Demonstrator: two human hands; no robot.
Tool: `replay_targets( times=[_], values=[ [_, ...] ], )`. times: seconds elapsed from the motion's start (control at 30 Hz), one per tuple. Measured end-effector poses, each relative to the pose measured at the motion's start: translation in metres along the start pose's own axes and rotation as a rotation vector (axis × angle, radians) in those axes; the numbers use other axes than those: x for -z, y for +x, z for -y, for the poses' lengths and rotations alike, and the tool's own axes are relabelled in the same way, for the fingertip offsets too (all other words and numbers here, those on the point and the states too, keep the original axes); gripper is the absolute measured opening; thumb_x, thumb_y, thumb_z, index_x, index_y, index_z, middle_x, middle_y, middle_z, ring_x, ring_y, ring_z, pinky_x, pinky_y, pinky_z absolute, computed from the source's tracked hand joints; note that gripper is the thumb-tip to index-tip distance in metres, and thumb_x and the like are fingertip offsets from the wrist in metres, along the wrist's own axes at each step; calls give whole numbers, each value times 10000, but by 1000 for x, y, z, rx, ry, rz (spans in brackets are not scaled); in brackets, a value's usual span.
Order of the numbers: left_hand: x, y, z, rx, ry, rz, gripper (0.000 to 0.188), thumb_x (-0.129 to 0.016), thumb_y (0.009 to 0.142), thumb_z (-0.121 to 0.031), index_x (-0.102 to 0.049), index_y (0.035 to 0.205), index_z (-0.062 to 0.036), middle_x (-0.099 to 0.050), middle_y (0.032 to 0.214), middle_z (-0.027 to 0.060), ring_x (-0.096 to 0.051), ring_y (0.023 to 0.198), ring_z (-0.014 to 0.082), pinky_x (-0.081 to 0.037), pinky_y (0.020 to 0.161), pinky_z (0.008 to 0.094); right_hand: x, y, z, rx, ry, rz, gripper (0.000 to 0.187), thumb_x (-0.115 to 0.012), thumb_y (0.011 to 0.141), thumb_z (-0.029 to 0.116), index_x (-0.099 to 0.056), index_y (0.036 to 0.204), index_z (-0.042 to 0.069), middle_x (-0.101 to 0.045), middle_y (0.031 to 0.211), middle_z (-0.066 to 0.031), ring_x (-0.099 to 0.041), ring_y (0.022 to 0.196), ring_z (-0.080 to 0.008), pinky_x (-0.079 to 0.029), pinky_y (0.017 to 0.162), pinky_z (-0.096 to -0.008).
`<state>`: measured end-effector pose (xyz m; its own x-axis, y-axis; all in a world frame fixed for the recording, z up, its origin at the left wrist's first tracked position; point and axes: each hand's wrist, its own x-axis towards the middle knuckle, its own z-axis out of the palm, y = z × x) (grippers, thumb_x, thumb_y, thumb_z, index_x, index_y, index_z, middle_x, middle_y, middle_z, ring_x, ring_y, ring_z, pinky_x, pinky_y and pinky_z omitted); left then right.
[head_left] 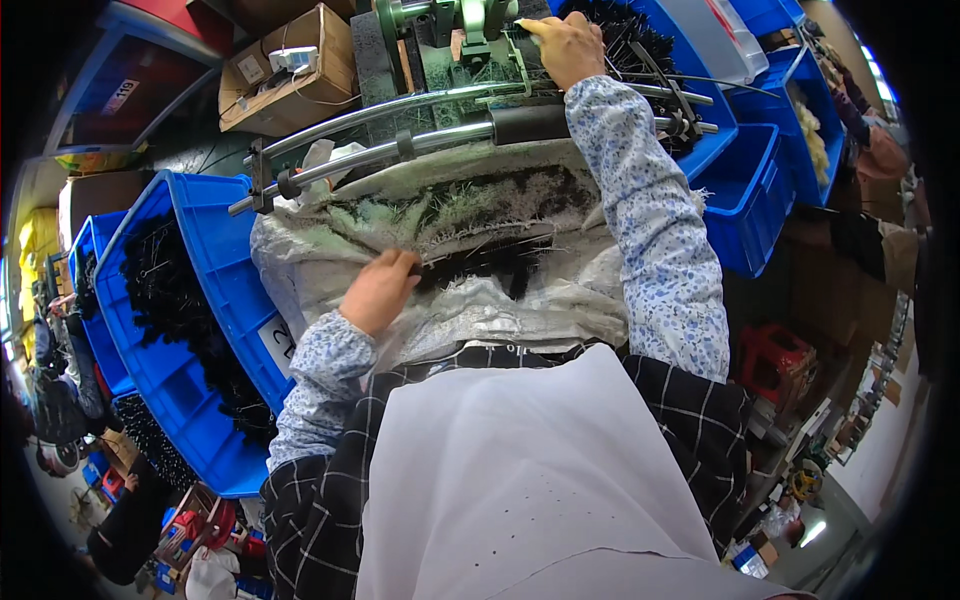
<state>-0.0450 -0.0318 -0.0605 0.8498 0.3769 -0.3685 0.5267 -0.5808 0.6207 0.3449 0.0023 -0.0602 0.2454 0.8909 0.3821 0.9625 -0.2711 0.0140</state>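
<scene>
My left hand (382,291) is closed, fingertips pinched together, over a pale woven sack (400,335) spread across my lap. A dark bit shows at its fingertips, too small to make out. Beside those fingers, black bristles (490,264) and loose fibres lie on the sack. My right hand (570,50) reaches up to the green machine (475,45), its fingers curled and a yellowish tip pointing toward the machine's middle. What it grips, if anything, is hidden. Two metal rails (440,138) run between me and the machine.
At the left, a blue bin (215,255) holds a heap of black brushes (175,300). More black brushes (635,45) fill a bin right of the machine. Another blue bin (745,205) stands at the right. A cardboard box (300,70) sits back left, and a red stool (775,360) lower right.
</scene>
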Motion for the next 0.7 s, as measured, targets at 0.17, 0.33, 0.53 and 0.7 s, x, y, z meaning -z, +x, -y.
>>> replay_targets(
  times=[0.17,0.33,0.53,0.7],
  values=[
    [52,3,-22,-123,-114,-344,303,-646,790,-77,-510,1056,-23,-537,996,141,-572,875,286,-458,777,338,18,-8,-1,-61,-147,40,390,-585,826,331,-554,1203,236,-588,1077,10,-527,959,-211,-397,838,-364],
    [71,6,-24,-99,-345,-429,335,-711,752,-105,-544,1033,-29,-598,978,102,-585,825,213,-472,732,283,6,-19,-5,-182,64,-8,351,-604,764,274,-622,1083,129,-638,981,-60,-561,957,-262,-425,799,-420],
    [69,14,-25,-225,-378,-570,280,-710,755,-94,-585,992,-17,-591,996,83,-572,842,174,-460,740,269,10,-10,34,-156,135,-33,322,-608,736,232,-643,1022,88,-656,949,-100,-577,946,-289,-439,804,-411],
    [75,19,-40,-219,-309,-512,280,-676,796,-97,-579,1045,-14,-542,1047,87,-539,900,155,-430,795,256,5,-1,75,-103,51,-157,138,-589,743,217,-623,809,100,-652,795,-61,-587,867,-252,-420,753,-413]
  ],
)
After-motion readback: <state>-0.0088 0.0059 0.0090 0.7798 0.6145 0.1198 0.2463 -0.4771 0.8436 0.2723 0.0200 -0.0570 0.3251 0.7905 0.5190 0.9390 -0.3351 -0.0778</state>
